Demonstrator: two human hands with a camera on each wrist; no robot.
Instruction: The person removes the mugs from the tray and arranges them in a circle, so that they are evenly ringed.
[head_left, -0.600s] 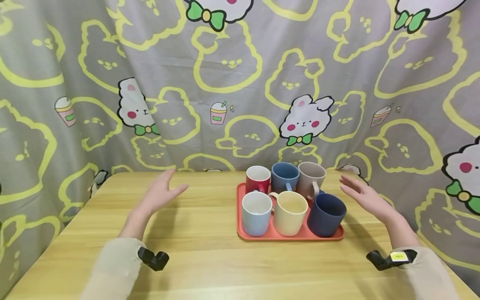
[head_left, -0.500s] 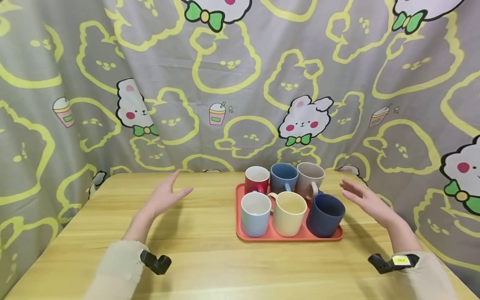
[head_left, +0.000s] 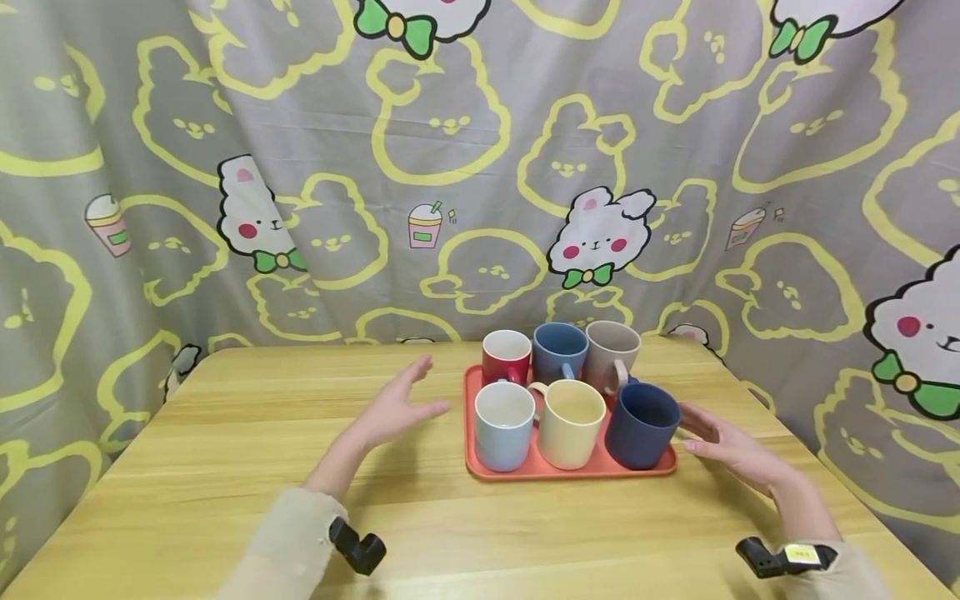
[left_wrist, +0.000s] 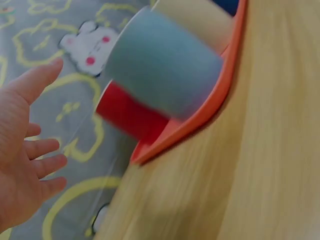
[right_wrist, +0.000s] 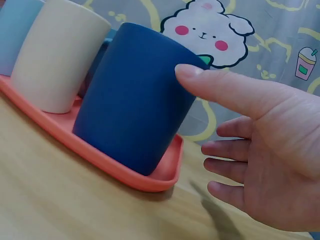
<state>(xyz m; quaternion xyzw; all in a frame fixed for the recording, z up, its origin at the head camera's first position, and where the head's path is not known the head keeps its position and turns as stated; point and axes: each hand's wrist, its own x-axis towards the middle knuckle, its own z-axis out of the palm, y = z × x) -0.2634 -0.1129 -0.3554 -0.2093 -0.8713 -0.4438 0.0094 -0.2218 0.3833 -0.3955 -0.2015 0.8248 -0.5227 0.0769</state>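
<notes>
A coral-red tray carries several mugs in two rows. In front stand a light blue mug, a pale yellow mug and a navy mug. Behind them are a red mug, a mid-blue mug and a grey-beige mug. My left hand hovers left of the tray, fingers extended and apart from it. At the tray's right end is my right hand, close beside the navy mug, its fingers loosely extended. In the right wrist view, the thumb overlaps the navy mug's edge; contact is unclear.
The wooden table runs under everything. Behind it hangs a grey curtain with cartoon figures, which also closes in both sides. A black wrist camera sits on the left sleeve, with another camera on the right.
My left hand has moved right, toward the tray. The right hand has lowered and come nearer the navy mug. The head view has shifted slightly; the mugs stay in place on the tray.
</notes>
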